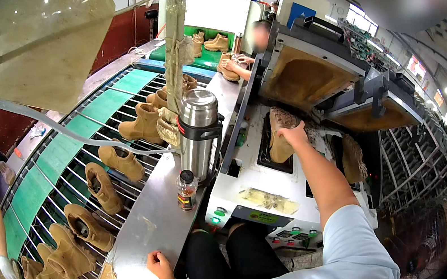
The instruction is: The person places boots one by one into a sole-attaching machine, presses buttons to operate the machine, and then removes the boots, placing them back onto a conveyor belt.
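My right hand (295,134) grips a tan boot (280,146) by its upper side, thumb and fingers closed round it. The boot stands tilted over a dark recessed plate (265,159) on the white machine (253,186). Above it is a raised, hinged lid with a brown padded underside (311,73). My left hand (160,266) rests loosely curled at the edge of the metal ledge (150,224), with nothing seen in it. A steel thermos (196,143) and a small bottle (187,191) stand on that ledge, beyond my left hand.
Several tan boots (103,187) lie on the metal-rod conveyor (153,186) at left. A second raised lid (373,110) and another boot (352,158) are at right. One co-worker's hands (231,67) hold a boot ahead; another person's gloved hand (7,268) is far left.
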The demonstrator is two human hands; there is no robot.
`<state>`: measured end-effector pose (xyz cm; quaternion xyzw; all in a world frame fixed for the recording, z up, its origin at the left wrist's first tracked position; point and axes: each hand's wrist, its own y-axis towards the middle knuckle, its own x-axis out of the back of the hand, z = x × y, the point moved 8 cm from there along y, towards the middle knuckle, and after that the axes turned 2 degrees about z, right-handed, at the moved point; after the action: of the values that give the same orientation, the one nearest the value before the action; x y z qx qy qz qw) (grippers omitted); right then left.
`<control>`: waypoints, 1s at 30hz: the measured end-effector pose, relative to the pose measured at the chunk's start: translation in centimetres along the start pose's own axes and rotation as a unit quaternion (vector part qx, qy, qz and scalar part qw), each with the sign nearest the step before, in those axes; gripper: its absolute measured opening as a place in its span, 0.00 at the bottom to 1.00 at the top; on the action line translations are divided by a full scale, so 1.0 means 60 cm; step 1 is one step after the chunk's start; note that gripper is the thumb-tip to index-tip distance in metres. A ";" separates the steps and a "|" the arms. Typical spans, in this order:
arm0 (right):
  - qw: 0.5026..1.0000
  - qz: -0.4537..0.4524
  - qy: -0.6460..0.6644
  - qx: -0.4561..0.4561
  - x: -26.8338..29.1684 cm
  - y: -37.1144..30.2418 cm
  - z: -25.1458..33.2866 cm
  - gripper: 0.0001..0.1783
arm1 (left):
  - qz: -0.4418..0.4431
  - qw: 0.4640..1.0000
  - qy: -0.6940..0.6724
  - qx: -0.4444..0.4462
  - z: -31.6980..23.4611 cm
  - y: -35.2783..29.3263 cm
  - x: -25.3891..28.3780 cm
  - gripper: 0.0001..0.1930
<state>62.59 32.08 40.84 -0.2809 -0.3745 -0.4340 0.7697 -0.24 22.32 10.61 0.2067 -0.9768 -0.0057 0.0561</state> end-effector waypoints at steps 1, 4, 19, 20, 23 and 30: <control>1.000 0.003 -0.002 -0.002 -0.006 0.003 0.001 0.65 | 0.001 1.000 -0.001 0.003 0.003 0.000 0.001 0.04; 1.000 -0.011 0.004 0.003 -0.017 0.005 -0.003 0.64 | -0.009 1.000 0.005 0.005 0.005 0.003 0.000 0.05; 0.999 -0.023 -0.036 -0.030 -0.060 -0.024 -0.040 0.50 | -0.030 0.999 0.008 -0.016 0.006 0.009 0.002 0.04; 0.999 -0.024 -0.035 -0.024 -0.061 -0.023 -0.036 0.49 | -0.036 0.999 0.018 -0.021 0.009 0.012 0.004 0.04; 0.999 -0.030 -0.032 -0.025 -0.066 -0.019 -0.044 0.46 | -0.045 0.998 0.028 -0.035 0.020 0.013 0.007 0.04; 0.999 -0.011 -0.027 -0.042 -0.055 -0.046 -0.043 0.46 | -0.036 0.999 0.023 0.002 0.017 0.009 0.008 0.05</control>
<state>59.92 30.36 36.98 -0.3206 -0.3801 -0.4503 0.7416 -0.98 22.59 9.64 0.2418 -0.9672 -0.0010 0.0778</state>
